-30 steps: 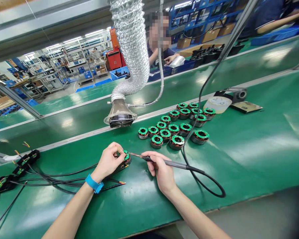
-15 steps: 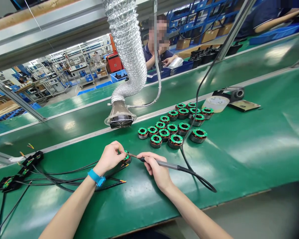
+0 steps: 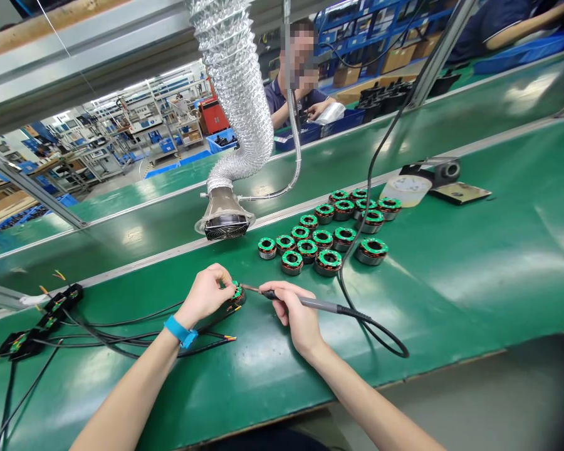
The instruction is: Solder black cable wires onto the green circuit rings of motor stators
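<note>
- We're live, and I'm watching the left hand (image 3: 204, 294) curled tight, thumb and fingertips pinching a small wired motor stator (image 3: 237, 294) by its rim, around seven o'clock in my frame, just above the green bench (image 3: 427, 294).
- The right hand (image 3: 294, 313) pinches a soldering iron (image 3: 305, 302) like a pen, coming in from three o'clock.
- The tip sits right at the stator's edge; contact I can't confirm from here.
- Step in hand, as I judge it: soldering on that stator's windings.
- The next move calls for a steady tip on the joint and a firm left-hand hold.
- From the held stator, loose stators (image 3: 324, 235) are grouped at two o'clock, black cables (image 3: 122, 338) run off at nine, and a fume extractor hood (image 3: 223, 216) hangs at twelve.
</note>
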`<state>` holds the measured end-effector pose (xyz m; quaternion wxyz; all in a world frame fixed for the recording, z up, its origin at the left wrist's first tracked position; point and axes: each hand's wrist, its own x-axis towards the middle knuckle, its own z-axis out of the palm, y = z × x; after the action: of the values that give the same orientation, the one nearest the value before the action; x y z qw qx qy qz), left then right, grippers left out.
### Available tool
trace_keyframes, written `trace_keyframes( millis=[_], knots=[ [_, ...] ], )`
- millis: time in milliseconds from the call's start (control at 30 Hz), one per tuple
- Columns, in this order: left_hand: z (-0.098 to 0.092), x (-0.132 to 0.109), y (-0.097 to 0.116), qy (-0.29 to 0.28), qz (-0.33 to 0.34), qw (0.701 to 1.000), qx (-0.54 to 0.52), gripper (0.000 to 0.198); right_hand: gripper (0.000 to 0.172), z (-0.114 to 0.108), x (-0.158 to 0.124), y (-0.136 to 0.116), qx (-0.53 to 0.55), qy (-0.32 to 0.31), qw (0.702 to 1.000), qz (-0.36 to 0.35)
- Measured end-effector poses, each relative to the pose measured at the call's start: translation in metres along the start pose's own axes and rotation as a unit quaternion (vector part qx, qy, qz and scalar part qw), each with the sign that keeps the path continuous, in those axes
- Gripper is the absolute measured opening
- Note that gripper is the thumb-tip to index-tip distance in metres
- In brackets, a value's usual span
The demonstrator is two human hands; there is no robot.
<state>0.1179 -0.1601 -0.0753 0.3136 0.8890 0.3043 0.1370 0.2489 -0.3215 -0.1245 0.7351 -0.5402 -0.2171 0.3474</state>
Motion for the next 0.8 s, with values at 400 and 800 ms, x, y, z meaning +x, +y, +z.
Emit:
trace_keyframes(
  millis=[400,800],
  knots=[
    [-0.003,-0.002,0.006,0.003,-0.001,1.0,0.025,0.016,0.035,-0.003,-0.007,0.0,-0.025,-0.004,0.998,-0.062],
    [-0.009,-0.022,0.005,0.01,0.137,0.987,0.087,0.015,0.031,-0.003,-0.011,-0.003,-0.109,-0.05,0.973,-0.198]
  ],
)
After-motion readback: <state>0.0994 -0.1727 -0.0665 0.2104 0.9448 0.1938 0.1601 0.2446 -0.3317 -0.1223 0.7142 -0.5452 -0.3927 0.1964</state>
